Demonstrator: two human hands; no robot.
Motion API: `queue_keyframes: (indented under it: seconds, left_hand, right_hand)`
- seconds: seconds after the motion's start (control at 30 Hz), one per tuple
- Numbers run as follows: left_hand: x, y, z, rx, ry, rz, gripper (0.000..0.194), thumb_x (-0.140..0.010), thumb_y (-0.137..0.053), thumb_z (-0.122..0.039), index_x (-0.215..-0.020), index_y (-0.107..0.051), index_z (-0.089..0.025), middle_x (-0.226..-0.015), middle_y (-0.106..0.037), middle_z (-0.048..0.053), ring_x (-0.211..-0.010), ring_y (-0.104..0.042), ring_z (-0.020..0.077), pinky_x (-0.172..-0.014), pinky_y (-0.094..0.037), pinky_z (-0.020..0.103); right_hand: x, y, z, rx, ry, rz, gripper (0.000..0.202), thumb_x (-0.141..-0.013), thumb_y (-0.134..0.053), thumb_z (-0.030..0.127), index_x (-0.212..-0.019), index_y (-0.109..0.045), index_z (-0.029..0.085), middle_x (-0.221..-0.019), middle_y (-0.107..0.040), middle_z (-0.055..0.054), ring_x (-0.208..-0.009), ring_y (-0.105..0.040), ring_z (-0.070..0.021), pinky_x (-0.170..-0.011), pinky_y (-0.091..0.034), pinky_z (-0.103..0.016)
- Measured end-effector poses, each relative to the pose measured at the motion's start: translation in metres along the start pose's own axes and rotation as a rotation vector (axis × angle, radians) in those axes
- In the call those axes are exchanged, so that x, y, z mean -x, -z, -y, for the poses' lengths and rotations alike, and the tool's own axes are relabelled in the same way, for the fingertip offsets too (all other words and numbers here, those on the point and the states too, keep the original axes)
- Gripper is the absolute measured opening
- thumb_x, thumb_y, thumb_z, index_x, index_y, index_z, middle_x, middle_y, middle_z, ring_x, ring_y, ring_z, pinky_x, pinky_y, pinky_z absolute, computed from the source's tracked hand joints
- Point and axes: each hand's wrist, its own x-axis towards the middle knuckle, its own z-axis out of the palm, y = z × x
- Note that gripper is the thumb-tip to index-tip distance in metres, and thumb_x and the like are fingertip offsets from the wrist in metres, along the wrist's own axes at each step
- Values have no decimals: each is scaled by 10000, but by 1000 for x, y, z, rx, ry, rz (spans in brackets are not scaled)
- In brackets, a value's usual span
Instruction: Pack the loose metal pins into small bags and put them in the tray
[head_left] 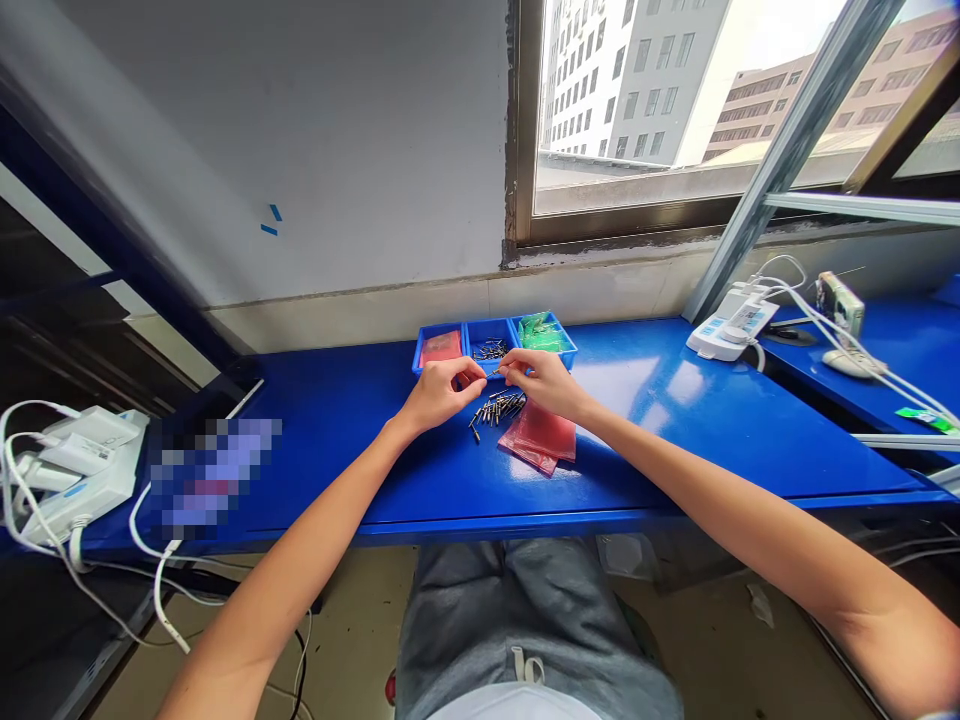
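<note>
Both hands meet over the blue table, just in front of a blue three-part tray. Between the fingertips of my left hand and my right hand is a small thin metal part, pinched from both sides. Below them lies a loose pile of small dark metal parts. Red plastic bags rest beside the pile, under my right wrist. The tray holds a red bag at left, more metal parts in the middle and green bags at right.
White power strips with cables stand at the far left and back right. A metal frame post rises at the right by the window. The table's front edge runs before my lap.
</note>
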Motion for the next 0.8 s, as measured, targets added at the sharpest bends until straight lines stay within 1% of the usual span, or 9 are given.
queue_keyframes:
  seconds: [0.1, 0.3, 0.37, 0.43, 0.5, 0.57, 0.67, 0.73, 0.8]
  left_hand:
    - [1, -2, 0, 2, -14, 37, 176, -876, -691, -348, -886, -721, -176, -755, -732, 8, -634, -638, 127, -596, -488, 230]
    - [2, -4, 5, 40, 32, 62, 237, -866, -720, -419, -843, -705, -183, -770, -749, 22, -665, -675, 155, -608, -499, 248]
    - [2, -4, 5, 58, 47, 61, 228, -859, -730, -408, -911, -696, -188, -792, -759, 24, -692, -694, 167, -625, -505, 255]
    - [1, -5, 4, 58, 49, 56, 262, -857, -734, -381, -1039, -679, -200, -795, -759, 12, -701, -699, 169, -647, -507, 260]
    - [1, -4, 4, 26, 33, 47, 332, -868, -720, -353, -1164, -660, -214, -768, -738, -7, -678, -679, 158, -650, -496, 257]
    - [0, -4, 3, -15, 16, 32, 342, -887, -692, -332, -1209, -663, -220, -733, -705, -21, -635, -637, 141, -636, -480, 252]
    - [-1, -4, 4, -12, 38, 17, 267, -896, -677, -311, -1144, -695, -215, -720, -692, -23, -611, -611, 130, -636, -480, 254]
    - [-2, -5, 4, 68, 75, 7, 200, -890, -687, -314, -1054, -690, -200, -740, -712, -11, -651, -653, 140, -667, -507, 261]
    - [-2, -6, 5, 173, 107, -1, 176, -882, -703, -341, -955, -658, -187, -768, -733, 11, -714, -701, 164, -701, -539, 277]
  right_hand:
    - [1, -1, 3, -16, 5, 0, 163, -907, -556, 257, -849, -683, 173, -719, -660, -10, -669, -561, -132, -631, -403, -262]
    - [4, -4, 10, -29, 42, 47, 145, -896, -565, 227, -824, -675, 167, -738, -674, -11, -676, -558, -120, -635, -406, -251]
    - [5, -5, 12, -27, 43, 59, 164, -913, -566, 242, -824, -681, 166, -752, -690, -16, -677, -566, -120, -634, -407, -251]
    - [5, -6, 11, -11, 27, 49, 200, -936, -568, 280, -830, -691, 163, -751, -701, -22, -662, -564, -120, -627, -404, -255]
    - [5, -6, 10, 16, 8, 35, 233, -952, -571, 311, -830, -698, 158, -736, -703, -25, -640, -554, -121, -619, -398, -262]
    - [4, -6, 7, 47, 3, 28, 241, -956, -571, 306, -821, -702, 154, -728, -700, -27, -642, -553, -124, -620, -393, -265]
    - [5, -6, 6, 89, 25, 35, 222, -951, -569, 254, -810, -706, 151, -729, -698, -23, -652, -557, -123, -631, -390, -263]
    - [5, -7, 6, 106, 40, 64, 197, -944, -578, 228, -824, -715, 154, -730, -702, -20, -646, -560, -121, -633, -390, -260]
    - [7, -8, 8, 111, 54, 101, 172, -940, -585, 207, -852, -724, 157, -750, -716, -22, -656, -576, -123, -639, -395, -258]
